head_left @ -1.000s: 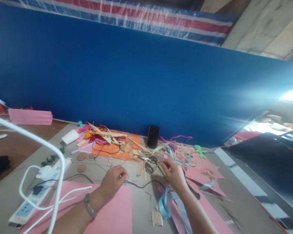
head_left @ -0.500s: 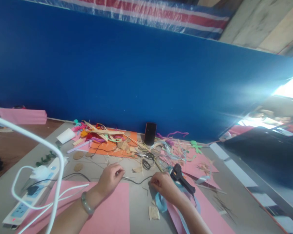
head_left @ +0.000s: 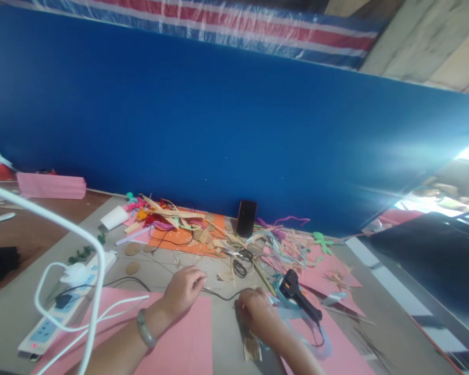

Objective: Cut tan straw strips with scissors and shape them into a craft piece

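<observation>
My left hand [head_left: 184, 289], with a green bangle on the wrist, rests on the edge of a pink paper sheet [head_left: 187, 338]. Its fingers are pinched together beside a thin black wire [head_left: 222, 297]. My right hand [head_left: 254, 311] lies curled, knuckles up, on the grey table between the two pink sheets. What its fingers hold is hidden. A light blue ribbon [head_left: 281, 312] and a black glue gun [head_left: 297, 295] lie just right of it. A tan straw scrap [head_left: 252, 350] sits below it.
A pile of straw strips, pipe cleaners and scissors [head_left: 239, 263] covers an orange sheet [head_left: 180, 240] by the blue wall. A dark phone [head_left: 246, 219] leans there. At the left are a power strip [head_left: 57, 319] and looping white cable [head_left: 89, 260].
My right hand has drawn back from the straw pile toward me and now rests low on the table, uncovering the glue gun. My left hand has barely moved.
</observation>
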`<state>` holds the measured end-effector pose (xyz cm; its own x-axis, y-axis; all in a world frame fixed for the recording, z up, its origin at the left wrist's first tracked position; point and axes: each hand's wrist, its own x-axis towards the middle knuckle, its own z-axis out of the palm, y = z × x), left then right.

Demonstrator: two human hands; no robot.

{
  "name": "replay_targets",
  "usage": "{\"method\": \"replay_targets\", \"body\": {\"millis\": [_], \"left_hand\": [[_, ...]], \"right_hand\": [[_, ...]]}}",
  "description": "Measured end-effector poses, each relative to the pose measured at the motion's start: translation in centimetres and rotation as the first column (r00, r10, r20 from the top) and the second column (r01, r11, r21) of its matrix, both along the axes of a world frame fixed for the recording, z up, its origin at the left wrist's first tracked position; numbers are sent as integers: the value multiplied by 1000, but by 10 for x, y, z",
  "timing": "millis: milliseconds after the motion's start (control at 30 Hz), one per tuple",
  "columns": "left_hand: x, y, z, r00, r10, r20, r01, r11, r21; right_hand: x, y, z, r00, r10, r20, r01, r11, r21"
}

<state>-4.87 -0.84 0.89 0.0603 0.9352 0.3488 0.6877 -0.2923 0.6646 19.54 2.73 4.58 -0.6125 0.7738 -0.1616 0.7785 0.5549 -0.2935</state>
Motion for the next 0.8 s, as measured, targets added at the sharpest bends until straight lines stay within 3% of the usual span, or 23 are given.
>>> {"method": "replay_targets", "body": {"millis": [133, 367, 800], "left_hand": [[1, -2, 5, 1000, -9, -16, 9, 1000, -14], [0, 0, 4, 998, -2, -55, 0, 999, -33], [1, -1, 8, 993, -13, -113, 6, 998, -60]], "right_hand": [[-3, 6, 9, 996, -76, -48, 76, 997, -4], [-25, 27, 16, 921, -115, -371, 98, 993, -64], [-59, 59, 4, 890, -128, -438, 89, 990, -109]]}}
